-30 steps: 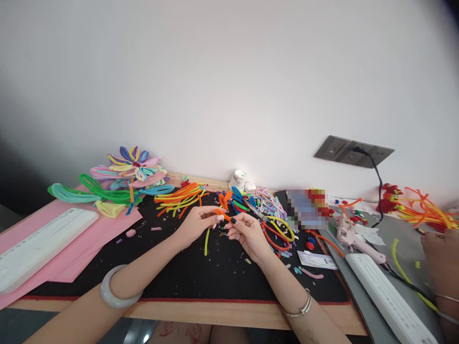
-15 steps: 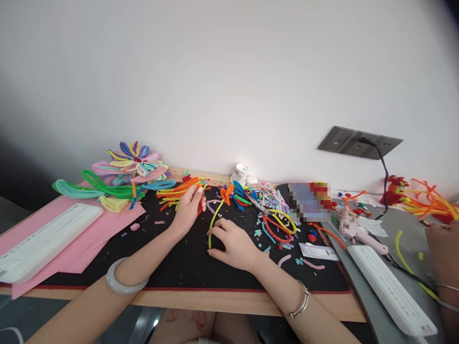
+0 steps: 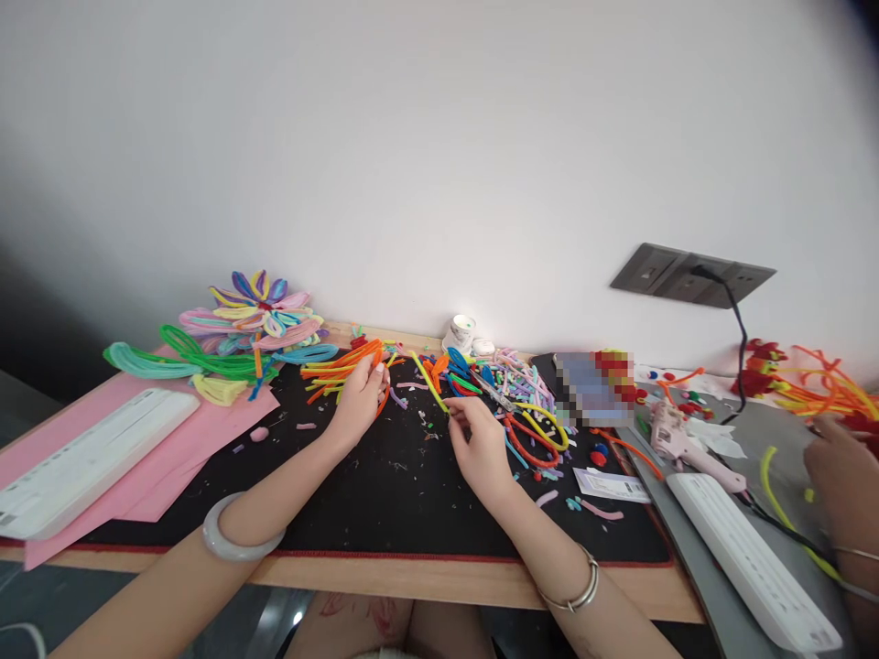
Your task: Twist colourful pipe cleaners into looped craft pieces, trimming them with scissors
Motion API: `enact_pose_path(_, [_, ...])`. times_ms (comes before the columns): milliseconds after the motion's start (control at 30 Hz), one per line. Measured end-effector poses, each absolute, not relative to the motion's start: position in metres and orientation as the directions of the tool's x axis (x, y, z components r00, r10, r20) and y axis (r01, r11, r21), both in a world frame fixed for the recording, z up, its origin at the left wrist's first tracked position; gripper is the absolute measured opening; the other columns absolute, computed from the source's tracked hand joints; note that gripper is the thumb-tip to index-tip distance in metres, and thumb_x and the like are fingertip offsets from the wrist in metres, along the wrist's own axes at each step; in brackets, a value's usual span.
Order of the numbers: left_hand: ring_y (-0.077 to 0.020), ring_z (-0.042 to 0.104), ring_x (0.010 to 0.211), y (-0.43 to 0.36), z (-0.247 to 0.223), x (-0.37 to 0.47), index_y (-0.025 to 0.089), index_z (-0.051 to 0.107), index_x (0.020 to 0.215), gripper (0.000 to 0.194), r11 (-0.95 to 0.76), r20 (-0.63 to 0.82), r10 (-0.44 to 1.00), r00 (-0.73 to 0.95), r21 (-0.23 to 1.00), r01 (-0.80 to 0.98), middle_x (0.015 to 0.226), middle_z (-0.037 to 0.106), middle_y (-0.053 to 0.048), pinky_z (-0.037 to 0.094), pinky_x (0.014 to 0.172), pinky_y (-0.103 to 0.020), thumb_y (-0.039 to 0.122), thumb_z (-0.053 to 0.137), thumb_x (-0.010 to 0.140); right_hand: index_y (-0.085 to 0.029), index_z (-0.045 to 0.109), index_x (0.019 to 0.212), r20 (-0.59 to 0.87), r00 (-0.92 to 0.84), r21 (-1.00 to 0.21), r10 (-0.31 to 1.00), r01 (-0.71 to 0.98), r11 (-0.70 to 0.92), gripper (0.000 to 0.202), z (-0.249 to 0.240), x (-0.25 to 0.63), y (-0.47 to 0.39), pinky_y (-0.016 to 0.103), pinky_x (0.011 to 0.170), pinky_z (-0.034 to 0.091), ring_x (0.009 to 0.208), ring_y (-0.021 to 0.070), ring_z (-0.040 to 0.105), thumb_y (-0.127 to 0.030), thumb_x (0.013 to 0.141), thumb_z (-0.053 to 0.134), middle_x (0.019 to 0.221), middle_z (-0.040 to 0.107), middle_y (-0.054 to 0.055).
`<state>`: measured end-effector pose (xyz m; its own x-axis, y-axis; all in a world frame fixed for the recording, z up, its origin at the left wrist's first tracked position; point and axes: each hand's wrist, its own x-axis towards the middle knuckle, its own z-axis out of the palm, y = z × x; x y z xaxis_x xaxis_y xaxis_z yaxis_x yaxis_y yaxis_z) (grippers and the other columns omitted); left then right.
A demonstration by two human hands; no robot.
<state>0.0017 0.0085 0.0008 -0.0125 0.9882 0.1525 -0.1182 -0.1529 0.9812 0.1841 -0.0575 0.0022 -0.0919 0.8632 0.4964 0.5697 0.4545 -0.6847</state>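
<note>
My left hand (image 3: 361, 394) is closed near the orange and yellow pipe cleaners (image 3: 336, 371), its fingers pinched on something I cannot make out; a red-orange strand shows beside them. My right hand (image 3: 477, 448) pinches the lower end of a yellow-green pipe cleaner (image 3: 429, 383), which slants up and left over the black mat (image 3: 385, 513). Behind it lies a small orange bent piece (image 3: 434, 372). Blue-handled scissors (image 3: 494, 392) rest right of that, beside a heap of short pastel pieces (image 3: 526, 375).
At the left are a pipe-cleaner flower (image 3: 265, 307), pink sheets (image 3: 171, 471) and a white strip device (image 3: 96, 458). A glue gun (image 3: 687, 444) lies right, near another person's hand (image 3: 841, 467). A paper cup (image 3: 461, 331) stands by the wall.
My right hand has moved right and slightly up, its fingers coming together on the yellow-green pipe cleaner, which now slants the other way. My left hand has shifted slightly left.
</note>
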Motion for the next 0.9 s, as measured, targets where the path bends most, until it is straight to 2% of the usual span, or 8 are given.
enact_pose_path(100, [-0.0051, 0.035, 0.048, 0.0091, -0.0004, 0.0005, 0.017, 0.048, 0.080, 0.012, -0.168, 0.167, 0.986, -0.019, 0.984, -0.064, 0.068, 0.044, 0.003, 0.031, 0.045, -0.016, 0.025, 0.042, 0.086, -0.021, 0.059, 0.099, 0.500, -0.053, -0.744, 0.865, 0.485, 0.460, 0.029, 0.0078, 0.1856, -0.0593, 0.029, 0.072, 0.047, 0.082, 0.0169, 0.057, -0.008, 0.080, 0.042, 0.091, 0.058, 0.006])
enact_pose_path(200, [-0.0058, 0.035, 0.048, 0.0103, -0.0041, -0.0004, 0.017, 0.050, 0.086, 0.013, -0.176, 0.176, 0.984, -0.005, 0.984, -0.013, 0.070, 0.047, 0.003, 0.031, 0.045, -0.018, 0.026, 0.041, 0.086, -0.021, 0.061, 0.097, 0.425, -0.075, -0.830, 0.902, 0.366, 0.421, 0.029, 0.0081, 0.1831, -0.0607, 0.028, 0.069, 0.048, 0.076, 0.0155, 0.058, -0.009, 0.078, 0.043, 0.090, 0.059, 0.005])
enact_pose_path(400, [-0.0073, 0.037, 0.052, 0.0099, -0.0035, -0.0009, 0.018, 0.049, 0.106, 0.024, -0.231, 0.230, 0.973, 0.017, 0.972, 0.045, 0.076, 0.050, 0.001, 0.034, 0.050, -0.020, 0.030, 0.041, 0.086, -0.018, 0.063, 0.089, 0.173, 0.012, -0.983, 0.985, 0.060, 0.172, 0.020, 0.0037, 0.1799, -0.0550, 0.027, 0.061, 0.048, 0.059, 0.0118, 0.056, -0.015, 0.073, 0.050, 0.071, 0.059, 0.001])
enact_pose_path(533, [-0.0076, 0.038, 0.053, 0.0087, -0.0018, -0.0013, 0.018, 0.048, 0.113, 0.030, -0.246, 0.245, 0.969, 0.025, 0.967, 0.063, 0.079, 0.051, 0.000, 0.035, 0.052, -0.021, 0.031, 0.040, 0.087, -0.016, 0.064, 0.086, 0.071, 0.002, -0.993, 0.997, -0.097, 0.071, 0.018, 0.0046, 0.1813, -0.0515, 0.026, 0.059, 0.047, 0.057, 0.0112, 0.054, -0.020, 0.070, 0.058, 0.067, 0.059, 0.000])
enact_pose_path(733, [-0.0091, 0.040, 0.054, 0.0086, -0.0023, -0.0014, 0.020, 0.043, 0.122, 0.038, -0.257, 0.257, 0.966, 0.015, 0.962, 0.089, 0.079, 0.054, -0.001, 0.036, 0.053, -0.023, 0.032, 0.041, 0.086, -0.015, 0.066, 0.086, -0.001, -0.004, -0.981, 1.000, -0.193, -0.002, 0.020, 0.0033, 0.1809, -0.0511, 0.026, 0.058, 0.047, 0.057, 0.0111, 0.054, -0.022, 0.067, 0.062, 0.070, 0.062, 0.002])
enact_pose_path(900, [-0.0084, 0.041, 0.050, 0.0093, -0.0011, -0.0012, 0.022, 0.037, 0.103, 0.021, -0.250, 0.251, 0.968, -0.014, 0.967, 0.045, 0.079, 0.059, 0.000, 0.035, 0.052, -0.022, 0.030, 0.044, 0.085, -0.015, 0.067, 0.084, -0.040, 0.000, -0.973, 0.999, -0.228, -0.039, 0.019, 0.0037, 0.1818, -0.0510, 0.025, 0.058, 0.046, 0.057, 0.0110, 0.054, -0.022, 0.067, 0.064, 0.066, 0.062, 0.001])
